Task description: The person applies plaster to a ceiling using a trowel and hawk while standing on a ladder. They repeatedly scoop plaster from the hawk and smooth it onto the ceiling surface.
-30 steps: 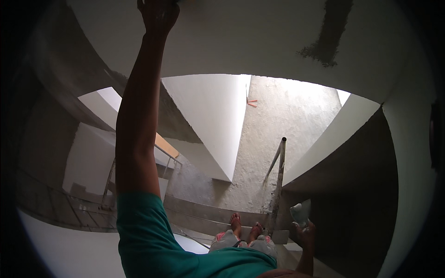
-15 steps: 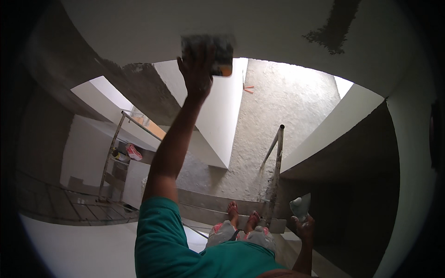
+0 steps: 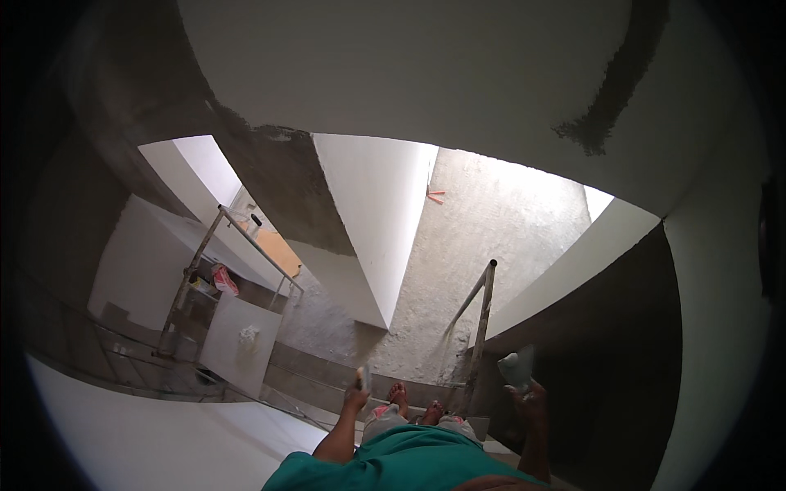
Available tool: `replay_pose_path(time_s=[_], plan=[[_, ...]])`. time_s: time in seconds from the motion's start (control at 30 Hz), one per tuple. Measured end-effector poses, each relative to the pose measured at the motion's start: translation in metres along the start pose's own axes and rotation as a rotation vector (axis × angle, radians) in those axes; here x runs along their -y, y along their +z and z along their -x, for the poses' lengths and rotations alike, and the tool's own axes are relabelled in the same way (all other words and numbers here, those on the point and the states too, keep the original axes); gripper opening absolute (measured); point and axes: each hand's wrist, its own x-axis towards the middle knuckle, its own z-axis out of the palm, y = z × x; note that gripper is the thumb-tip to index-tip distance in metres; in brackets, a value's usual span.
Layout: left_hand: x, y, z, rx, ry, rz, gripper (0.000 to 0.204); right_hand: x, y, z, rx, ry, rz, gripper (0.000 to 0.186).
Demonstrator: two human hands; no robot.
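My left hand [image 3: 356, 398], lowered in front of my body, is closed around a wide flat plastering blade [image 3: 364, 377], now seen nearly edge-on. On the right, my right hand [image 3: 530, 396] grips a putty knife [image 3: 517, 368], its blade pointing up with a lump of white putty on it. To the left of my left hand lies a pale square board [image 3: 237, 344] carrying a small heap of white putty [image 3: 249, 334]. Overhead, a smooth pale plastered surface [image 3: 426, 74] has a dark, ragged-edged patch [image 3: 598, 123] at its right; neither hand touches it.
I stand on planks [image 3: 319, 372] of a scaffold, bare feet on them. A metal scaffold post [image 3: 483, 327] rises at the right, and a railing [image 3: 258, 245] stands at the left. A red and white bag [image 3: 223, 280] sits beyond the board. A white wall edge [image 3: 381, 237] juts down ahead.
My left hand has come down from the overhead surface to waist height with the blade. My right hand still holds the putty knife. The view has shifted, showing the board with putty.
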Motion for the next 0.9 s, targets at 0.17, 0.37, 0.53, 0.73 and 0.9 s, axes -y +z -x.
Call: replay_pose_path(time_s=[0.17, 0.37, 0.53, 0.73, 0.9], plan=[[0.112, -0.051, 0.005, -0.117, -0.356, -0.008, 0.039, 0.011, 0.033, -0.019, 0.147, -0.126, 0.026, 0.036], [0.112, -0.081, -0.005, -0.13, -0.281, 0.16, 0.032, 0.027, 0.079, -0.029, 0.254, -0.161, 0.014, 0.042], [0.03, -0.058, -0.055, -0.025, 0.02, 0.386, 0.012, 0.013, 0.118, -0.035, 0.252, -0.25, 0.03, 0.041], [-0.198, -0.147, 0.033, 0.148, 0.255, 1.433, 0.048, 0.047, 0.172, -0.034, 0.296, -0.26, -0.152, 0.029], [-0.247, -0.172, 0.075, 0.136, 0.303, 1.469, 0.055, 0.12, 0.166, -0.036, 0.287, -0.35, -0.042, 0.029]])
